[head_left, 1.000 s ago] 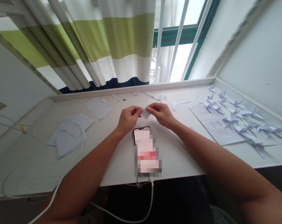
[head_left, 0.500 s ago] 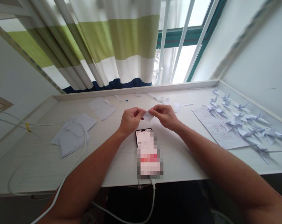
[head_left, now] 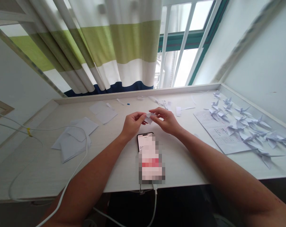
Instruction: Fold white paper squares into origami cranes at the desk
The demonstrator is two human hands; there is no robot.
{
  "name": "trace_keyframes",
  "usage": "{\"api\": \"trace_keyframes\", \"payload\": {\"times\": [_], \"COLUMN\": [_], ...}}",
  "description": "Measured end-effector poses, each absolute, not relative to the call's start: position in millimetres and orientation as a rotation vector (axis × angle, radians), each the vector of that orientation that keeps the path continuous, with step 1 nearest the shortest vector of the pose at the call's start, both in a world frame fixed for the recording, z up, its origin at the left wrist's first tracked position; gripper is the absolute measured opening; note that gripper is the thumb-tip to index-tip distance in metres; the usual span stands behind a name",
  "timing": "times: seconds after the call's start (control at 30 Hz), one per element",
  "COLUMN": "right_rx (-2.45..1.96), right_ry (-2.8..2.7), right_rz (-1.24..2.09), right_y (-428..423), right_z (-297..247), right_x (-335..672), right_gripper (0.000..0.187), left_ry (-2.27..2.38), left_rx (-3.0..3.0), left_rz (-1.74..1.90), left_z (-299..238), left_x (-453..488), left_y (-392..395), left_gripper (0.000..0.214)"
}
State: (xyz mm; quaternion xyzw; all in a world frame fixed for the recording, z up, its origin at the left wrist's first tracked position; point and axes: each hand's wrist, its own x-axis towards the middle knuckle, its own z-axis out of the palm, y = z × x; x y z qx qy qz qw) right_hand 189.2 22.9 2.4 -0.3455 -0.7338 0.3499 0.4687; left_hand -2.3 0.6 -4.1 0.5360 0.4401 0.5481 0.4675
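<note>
My left hand (head_left: 133, 125) and my right hand (head_left: 166, 121) meet above the middle of the white desk (head_left: 45, 176). Between their fingertips they pinch a small folded piece of white paper (head_left: 149, 118). Just below the hands, a smartphone (head_left: 142, 140) lies face up, with most of its screen pixelated. Nearest to my left hand on the desk are loose white paper squares (head_left: 104, 113).
Several folded paper cranes (head_left: 242, 126) crowd the right of the desk, some on a printed sheet (head_left: 216, 130). A stack of paper sheets (head_left: 74, 140) lies at the left. A white cable (head_left: 79, 170) runs across the left side. Paper scraps lie along the raised back edge (head_left: 138, 94).
The folded paper now tilts a little more between my fingertips, and my hands sit slightly further apart. The whole view has drifted slightly as my head moves.
</note>
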Motion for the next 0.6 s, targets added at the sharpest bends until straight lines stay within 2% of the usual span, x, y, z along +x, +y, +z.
{"api": "trace_keyframes", "payload": {"times": [0.2,0.43,0.6], "right_rx": [-0.831,-0.941,-0.972], "right_ry": [-1.825,-1.622,-1.616], "right_rz": [0.788,0.985,1.199], "right_y": [23.7,26.2,26.7], "right_z": [3.1,5.2,1.8], "right_x": [189.9,189.6,186.6], "right_gripper": [0.024,0.033,0.031], "left_ry": [1.032,0.917,0.994], "left_rx": [1.301,1.275,1.258], "left_rz": [1.343,1.201,1.189], "left_z": [-1.7,-3.4,-6.3], "left_x": [-1.5,4.2,5.4], "left_y": [-0.9,-6.1,-5.5], "left_gripper": [0.041,0.055,0.042]}}
